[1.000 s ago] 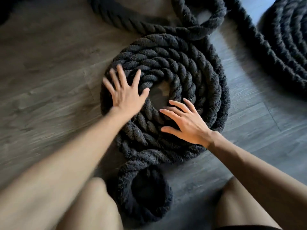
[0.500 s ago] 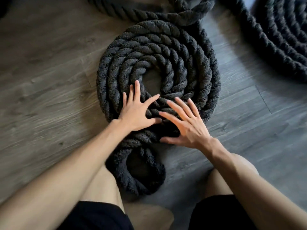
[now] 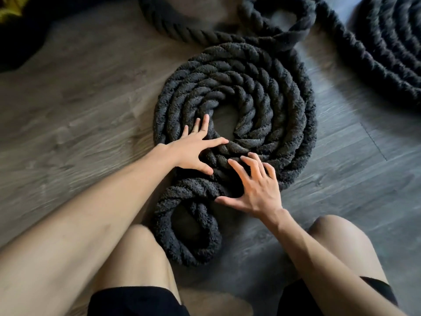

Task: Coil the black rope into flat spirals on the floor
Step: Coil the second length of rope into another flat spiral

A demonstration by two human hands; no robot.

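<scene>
A small loop of the black rope (image 3: 182,226) is lying on the wooden floor (image 3: 75,106) between the person's knees. Just beyond it, the right hand (image 3: 257,190) and left hand (image 3: 193,149) are pressing down, fingers spread, on the near edge of the flat spiral (image 3: 262,92). Farther off, another coil (image 3: 391,42) is lying at the right.

We see the thick, fuzzy black twisted rope (image 3: 262,87) lying flat on the grey wood-plank floor (image 3: 79,99) as a spiral of several touching turns around an open centre, a small loose loop (image 3: 182,238) trailing from its near edge.
</scene>
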